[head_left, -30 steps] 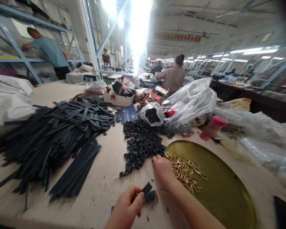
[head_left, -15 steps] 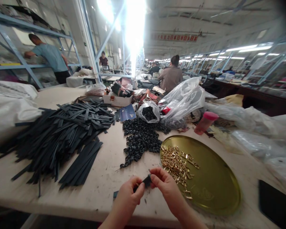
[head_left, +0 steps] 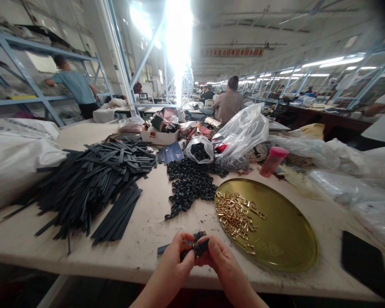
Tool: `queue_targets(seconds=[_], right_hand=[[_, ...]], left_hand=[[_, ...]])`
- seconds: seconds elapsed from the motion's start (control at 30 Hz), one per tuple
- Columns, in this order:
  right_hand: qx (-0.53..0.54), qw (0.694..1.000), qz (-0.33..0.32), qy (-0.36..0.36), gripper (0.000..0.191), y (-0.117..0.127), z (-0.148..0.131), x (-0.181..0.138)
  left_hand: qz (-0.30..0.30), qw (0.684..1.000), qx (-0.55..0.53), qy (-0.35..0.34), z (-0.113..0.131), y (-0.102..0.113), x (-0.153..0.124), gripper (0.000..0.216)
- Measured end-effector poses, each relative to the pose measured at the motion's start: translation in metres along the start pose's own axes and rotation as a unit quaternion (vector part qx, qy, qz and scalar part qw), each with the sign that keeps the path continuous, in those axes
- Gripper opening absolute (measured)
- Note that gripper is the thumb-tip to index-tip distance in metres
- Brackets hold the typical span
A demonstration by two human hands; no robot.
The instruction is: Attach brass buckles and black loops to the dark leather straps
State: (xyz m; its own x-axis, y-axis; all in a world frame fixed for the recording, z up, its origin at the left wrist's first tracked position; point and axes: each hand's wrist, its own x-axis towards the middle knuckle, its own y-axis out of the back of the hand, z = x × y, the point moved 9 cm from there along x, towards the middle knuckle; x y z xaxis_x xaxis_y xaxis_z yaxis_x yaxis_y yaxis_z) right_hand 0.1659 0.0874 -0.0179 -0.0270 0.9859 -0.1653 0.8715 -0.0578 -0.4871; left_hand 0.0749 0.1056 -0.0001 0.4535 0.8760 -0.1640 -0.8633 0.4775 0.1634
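Note:
Both my hands meet at the near edge of the table. My left hand (head_left: pixel 175 259) pinches a short black strap (head_left: pixel 197 243) that carries a gold buckle at its end. My right hand (head_left: pixel 220 259) grips the same strap from the other side, fingers curled round it. Just beyond my right hand lies a round gold tray (head_left: pixel 288 231) with a heap of gold buckles (head_left: pixel 234 214) on its left part. A pile of small black loops (head_left: pixel 189 184) spreads ahead of my hands. A big heap of black straps (head_left: pixel 90 179) lies to the left.
Clear plastic bags (head_left: pixel 240 132), a bag of loops (head_left: pixel 200 150), a pink-capped bottle (head_left: pixel 272 160) and a cardboard box (head_left: pixel 158 136) crowd the far side. A dark phone (head_left: pixel 364 263) lies at the right edge. A white sack (head_left: pixel 16 149) sits left. Other people work beyond.
My right hand left the loop pile and came back to join my left hand on the strap. Both hands drew closer to the table's near edge.

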Motion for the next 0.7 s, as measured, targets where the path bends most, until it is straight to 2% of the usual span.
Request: queue_targets(seconds=[0.07,0.2,0.33,0.4,0.53,0.6,0.7], right_hand=[[0.037,0.999,0.009,-0.030,0.042,0.002,0.005,-0.003],[0.055,0.993,0.019,-0.103,0.029,0.006,0.023,-0.006],[0.084,0.977,-0.030,-0.195,0.033,-0.004,0.047,-0.012],[0.094,0.972,-0.058,-0.208,0.033,-0.009,0.052,-0.014],[0.081,0.981,-0.045,-0.171,0.034,-0.006,0.051,-0.009],[0.041,0.991,-0.013,-0.127,0.036,0.001,0.044,-0.004],[-0.092,0.993,0.051,-0.048,0.039,0.016,0.029,0.004]], left_hand=[[0.009,0.999,0.039,0.013,-0.003,0.003,-0.001,0.018],[0.019,0.993,0.111,0.021,-0.007,0.007,-0.003,0.021],[0.026,0.982,0.182,0.040,-0.012,0.012,-0.005,0.021],[0.031,0.974,0.219,0.057,-0.015,0.016,-0.006,0.017],[0.022,0.974,0.216,0.069,-0.016,0.018,-0.004,0.012],[0.008,0.986,0.152,0.072,-0.017,0.015,-0.003,0.013],[-0.027,0.996,0.006,0.089,-0.020,0.006,-0.004,0.017]])
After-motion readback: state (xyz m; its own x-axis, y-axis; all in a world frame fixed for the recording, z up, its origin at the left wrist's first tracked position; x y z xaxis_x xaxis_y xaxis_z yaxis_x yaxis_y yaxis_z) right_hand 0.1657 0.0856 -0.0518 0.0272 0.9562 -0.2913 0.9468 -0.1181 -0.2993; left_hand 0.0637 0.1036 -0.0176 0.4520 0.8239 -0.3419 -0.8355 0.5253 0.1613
